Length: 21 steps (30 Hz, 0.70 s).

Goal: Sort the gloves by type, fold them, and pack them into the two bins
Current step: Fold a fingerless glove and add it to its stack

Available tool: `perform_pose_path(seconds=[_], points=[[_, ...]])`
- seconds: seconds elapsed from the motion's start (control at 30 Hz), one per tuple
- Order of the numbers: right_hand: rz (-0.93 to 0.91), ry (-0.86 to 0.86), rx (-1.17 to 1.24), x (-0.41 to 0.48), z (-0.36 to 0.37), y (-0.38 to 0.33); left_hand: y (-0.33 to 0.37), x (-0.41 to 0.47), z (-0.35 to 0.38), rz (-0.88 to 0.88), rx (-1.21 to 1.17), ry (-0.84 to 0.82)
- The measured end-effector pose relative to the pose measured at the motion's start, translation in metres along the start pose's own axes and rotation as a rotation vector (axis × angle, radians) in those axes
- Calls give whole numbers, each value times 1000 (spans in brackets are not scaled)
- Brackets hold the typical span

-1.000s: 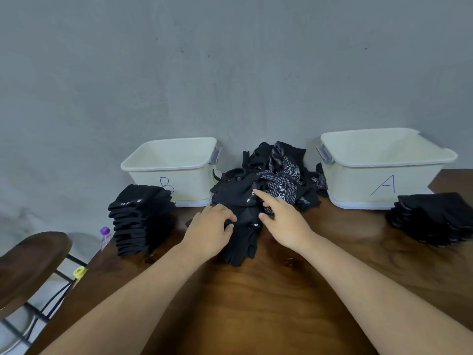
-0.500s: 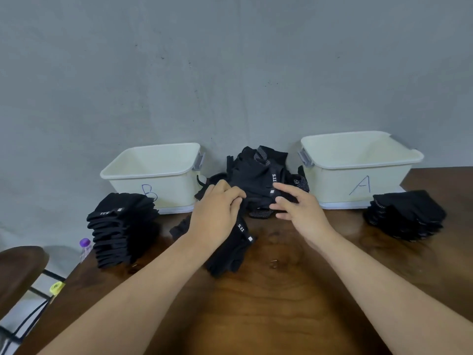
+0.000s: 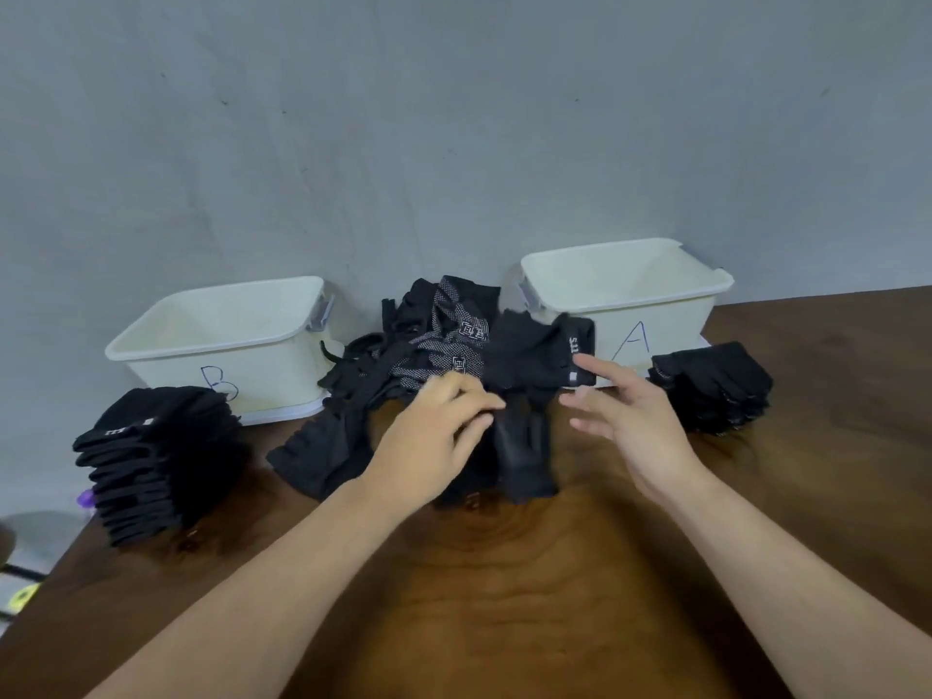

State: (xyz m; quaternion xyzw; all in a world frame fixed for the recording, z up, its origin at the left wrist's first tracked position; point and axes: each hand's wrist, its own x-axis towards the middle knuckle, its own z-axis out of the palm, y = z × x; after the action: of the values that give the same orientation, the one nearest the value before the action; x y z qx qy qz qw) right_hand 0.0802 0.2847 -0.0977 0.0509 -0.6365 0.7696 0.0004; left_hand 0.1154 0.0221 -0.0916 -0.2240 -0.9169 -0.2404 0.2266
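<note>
Folded stack (image 3: pixel 156 461) waits beside bin B (image 3: pixel 222 345), apparently sorted, not yet packed. Unsorted glove heap (image 3: pixel 433 345) sits between bins at table's (image 3: pixel 504 597) back edge. Left hand (image 3: pixel 433 441) pinches plain black glove (image 3: pixel 524 459), long axis running toward camera, near end pointing at wearer. Right hand (image 3: pixel 630 421) open, fingers spread, empty. Second stack (image 3: pixel 711 385) by bin A (image 3: pixel 625 295).
</note>
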Motion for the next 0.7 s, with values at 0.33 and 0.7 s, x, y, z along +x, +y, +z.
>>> perform_pose_path(seconds=[0.33,0.7], points=[[-2,-157,-436,-17,19,58,-16,-39,29,-411,-100,-271],[-27,-64,-512,-24,24,68,-31,-38,17,-279,148,-357]])
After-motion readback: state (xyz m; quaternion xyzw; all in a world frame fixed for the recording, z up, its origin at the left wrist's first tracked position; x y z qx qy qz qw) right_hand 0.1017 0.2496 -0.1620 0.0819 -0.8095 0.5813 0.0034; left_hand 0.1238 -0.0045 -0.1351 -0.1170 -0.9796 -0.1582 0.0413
